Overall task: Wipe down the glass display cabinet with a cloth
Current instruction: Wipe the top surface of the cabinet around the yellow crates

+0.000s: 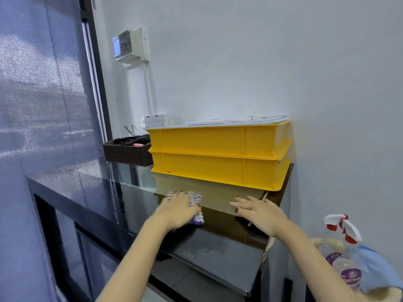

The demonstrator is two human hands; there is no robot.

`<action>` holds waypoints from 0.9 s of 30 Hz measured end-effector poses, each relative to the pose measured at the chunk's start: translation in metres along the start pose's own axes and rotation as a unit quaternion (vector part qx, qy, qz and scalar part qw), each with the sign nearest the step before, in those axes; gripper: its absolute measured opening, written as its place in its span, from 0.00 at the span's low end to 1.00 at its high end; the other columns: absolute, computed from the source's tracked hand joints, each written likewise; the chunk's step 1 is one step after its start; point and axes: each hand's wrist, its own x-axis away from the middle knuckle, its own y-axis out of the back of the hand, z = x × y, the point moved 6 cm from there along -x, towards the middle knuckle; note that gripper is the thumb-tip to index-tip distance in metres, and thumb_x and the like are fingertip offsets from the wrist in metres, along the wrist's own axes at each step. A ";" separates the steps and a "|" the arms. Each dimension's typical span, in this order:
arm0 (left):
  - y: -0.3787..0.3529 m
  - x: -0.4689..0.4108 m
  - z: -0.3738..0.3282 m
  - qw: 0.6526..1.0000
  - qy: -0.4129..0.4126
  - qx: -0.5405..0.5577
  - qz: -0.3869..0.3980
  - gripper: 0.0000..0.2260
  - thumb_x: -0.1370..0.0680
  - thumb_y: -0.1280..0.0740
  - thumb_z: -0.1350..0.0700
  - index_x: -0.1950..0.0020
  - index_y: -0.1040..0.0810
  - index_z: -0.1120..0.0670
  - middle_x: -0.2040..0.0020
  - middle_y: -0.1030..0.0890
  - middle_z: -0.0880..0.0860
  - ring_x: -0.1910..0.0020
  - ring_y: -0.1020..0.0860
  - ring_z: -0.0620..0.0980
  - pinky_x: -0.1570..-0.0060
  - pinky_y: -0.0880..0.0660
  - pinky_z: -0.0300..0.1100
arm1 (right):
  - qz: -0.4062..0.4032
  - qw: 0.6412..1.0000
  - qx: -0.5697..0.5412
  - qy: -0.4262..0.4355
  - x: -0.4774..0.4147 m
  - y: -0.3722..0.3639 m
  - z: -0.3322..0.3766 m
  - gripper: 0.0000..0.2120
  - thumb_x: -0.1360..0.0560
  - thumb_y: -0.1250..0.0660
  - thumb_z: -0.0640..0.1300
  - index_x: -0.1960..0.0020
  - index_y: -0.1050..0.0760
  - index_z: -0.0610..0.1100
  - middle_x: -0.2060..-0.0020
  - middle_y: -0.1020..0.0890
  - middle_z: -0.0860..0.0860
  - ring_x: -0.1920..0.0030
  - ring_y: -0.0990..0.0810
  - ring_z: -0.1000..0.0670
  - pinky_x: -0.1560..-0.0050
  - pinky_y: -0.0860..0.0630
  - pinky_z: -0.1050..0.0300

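Left hand (177, 209) flat on purple-white cloth (196, 200), fingers (185, 197) straight, pressing it to glass top of display cabinet (207, 249), just before stacked yellow crates (218, 155). Right hand (260, 213) beside it, fingers spread, palm down on glass. Spray bottle (342, 227) lower right.

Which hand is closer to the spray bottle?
Right. The right hand is spread over the cabinet top, to the left of the spray bottle; the left hand presses the cloth even farther left.
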 end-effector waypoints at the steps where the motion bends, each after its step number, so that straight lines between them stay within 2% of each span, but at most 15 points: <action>1: -0.003 0.011 -0.022 0.999 -0.044 -0.005 -0.002 0.25 0.20 0.47 0.45 0.26 0.40 0.56 0.26 0.37 0.55 0.28 0.38 0.52 0.31 0.43 0.47 | -0.001 1.000 0.005 0.000 0.000 0.000 0.000 0.20 0.17 0.55 0.52 0.26 0.44 0.60 0.24 0.47 0.59 0.24 0.51 0.52 0.26 0.56 0.44; 4: -0.011 0.051 -0.056 0.989 -0.144 -0.044 -0.001 0.23 0.17 0.55 0.49 0.23 0.49 0.54 0.23 0.46 0.52 0.25 0.47 0.48 0.28 0.52 0.42 | -0.009 1.000 -0.009 -0.009 0.002 0.002 0.000 0.20 0.17 0.54 0.50 0.26 0.42 0.60 0.25 0.46 0.60 0.24 0.50 0.53 0.26 0.55 0.47; 6: -0.012 0.063 -0.040 0.987 -0.147 -0.058 0.011 0.22 0.16 0.57 0.50 0.22 0.54 0.52 0.22 0.53 0.48 0.24 0.54 0.44 0.28 0.58 0.40 | -0.015 1.000 -0.008 -0.012 0.003 0.002 0.001 0.20 0.17 0.53 0.51 0.26 0.41 0.60 0.25 0.44 0.60 0.24 0.49 0.53 0.26 0.55 0.48; 9: -0.003 0.050 0.011 0.997 -0.075 -0.018 0.015 0.22 0.17 0.54 0.47 0.22 0.52 0.47 0.22 0.52 0.45 0.24 0.55 0.43 0.28 0.56 0.40 | -0.024 1.000 -0.006 -0.004 0.006 0.004 0.002 0.20 0.17 0.53 0.52 0.27 0.40 0.59 0.25 0.43 0.59 0.24 0.48 0.53 0.26 0.53 0.49; 12: 0.005 0.016 0.070 0.999 0.029 -0.030 0.018 0.22 0.17 0.53 0.46 0.23 0.50 0.46 0.22 0.51 0.46 0.23 0.55 0.52 0.28 0.55 0.52 | -0.057 0.998 -0.016 0.017 0.008 0.011 0.005 0.21 0.19 0.49 0.54 0.27 0.39 0.57 0.25 0.41 0.57 0.25 0.46 0.53 0.26 0.49 0.51; 14: 0.005 -0.005 0.100 0.994 0.098 -0.041 0.018 0.22 0.18 0.54 0.44 0.23 0.49 0.43 0.22 0.52 0.45 0.24 0.58 0.58 0.29 0.58 0.60 | -0.113 0.988 0.080 0.061 0.007 0.026 0.006 0.23 0.20 0.47 0.55 0.26 0.41 0.56 0.24 0.43 0.55 0.24 0.47 0.52 0.27 0.48 0.52; 16: 0.003 -0.021 0.106 0.990 0.134 -0.046 0.019 0.22 0.19 0.55 0.42 0.24 0.49 0.40 0.22 0.53 0.44 0.24 0.59 0.59 0.30 0.60 0.63 | -0.190 0.948 0.222 0.128 0.002 0.053 0.009 0.24 0.21 0.42 0.54 0.26 0.39 0.53 0.25 0.40 0.52 0.24 0.45 0.48 0.27 0.45 0.47; 17: 0.001 -0.027 0.098 0.989 0.136 -0.051 0.023 0.22 0.19 0.55 0.42 0.24 0.49 0.40 0.22 0.53 0.44 0.24 0.58 0.59 0.30 0.60 0.63 | -0.230 0.919 0.277 0.159 -0.002 0.071 0.010 0.24 0.23 0.37 0.52 0.28 0.35 0.51 0.27 0.35 0.50 0.26 0.40 0.46 0.30 0.39 0.44; 19: -0.002 -0.035 0.064 0.992 0.107 -0.056 0.029 0.22 0.18 0.55 0.45 0.23 0.49 0.44 0.22 0.51 0.45 0.24 0.53 0.59 0.30 0.55 0.61 | -0.291 0.871 0.343 0.196 -0.017 0.103 0.007 0.23 0.27 0.31 0.50 0.33 0.27 0.46 0.33 0.27 0.46 0.31 0.31 0.42 0.36 0.30 0.41; 20: -0.003 -0.037 0.040 0.994 0.083 -0.058 0.032 0.22 0.18 0.55 0.46 0.23 0.48 0.46 0.22 0.50 0.46 0.25 0.50 0.60 0.30 0.53 0.59 | -0.296 0.857 0.369 0.203 -0.027 0.114 0.002 0.23 0.27 0.31 0.50 0.34 0.26 0.45 0.33 0.26 0.46 0.32 0.30 0.41 0.37 0.30 0.40; 24: -0.020 -0.016 -0.069 0.995 -0.034 -0.077 0.056 0.23 0.18 0.55 0.48 0.22 0.53 0.48 0.22 0.51 0.50 0.25 0.53 0.61 0.29 0.55 0.57 | -0.246 0.820 0.464 0.228 -0.068 0.122 -0.028 0.23 0.23 0.38 0.53 0.31 0.29 0.46 0.30 0.30 0.49 0.27 0.38 0.43 0.30 0.41 0.38; 27: -0.028 0.014 -0.098 0.994 -0.088 -0.044 0.056 0.24 0.19 0.54 0.43 0.23 0.54 0.43 0.22 0.53 0.46 0.24 0.57 0.55 0.28 0.59 0.51 | -0.260 0.810 0.460 0.252 -0.075 0.122 -0.037 0.22 0.29 0.31 0.53 0.37 0.22 0.46 0.35 0.24 0.49 0.30 0.32 0.44 0.33 0.37 0.38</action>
